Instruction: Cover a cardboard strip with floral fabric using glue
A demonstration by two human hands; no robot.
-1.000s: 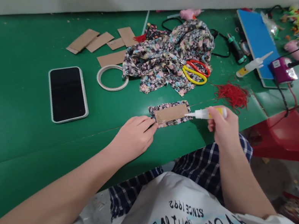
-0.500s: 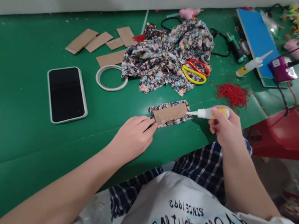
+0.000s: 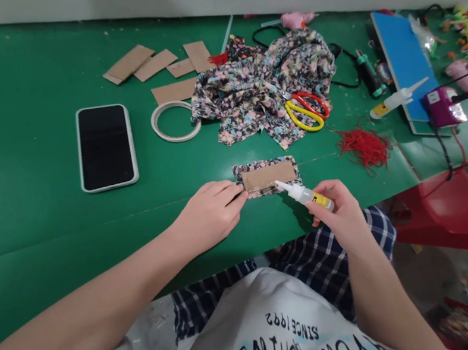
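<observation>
The brown card strip (image 3: 268, 176) lies on top of the flowery cloth strip (image 3: 263, 164), flat on the green tabletop (image 3: 40, 203). A bit of the cloth shows around the card.

Your left hand (image 3: 214, 214) is at the left end of the card strip. Its fingers are close together, but I can't tell if they pinch anything. Your right hand (image 3: 341, 211) has its thumb and fingers closed around a small glue bottle (image 3: 310, 196), to the right of the card strip and nearer to you. The bottle tips down, with its thin white tip at the card's near edge. I can't tell how much glue is in it.

Another glue bottle (image 3: 390, 104) lies far to the right of the card strip, past the red string pile (image 3: 365, 147). I can't see how full that one is either. Behind the card strip is the big flowery cloth (image 3: 261, 70), with scissors (image 3: 317, 104) on it. Behind it and to the left are the tape ring (image 3: 157, 129) and the phone (image 3: 104, 146).
</observation>
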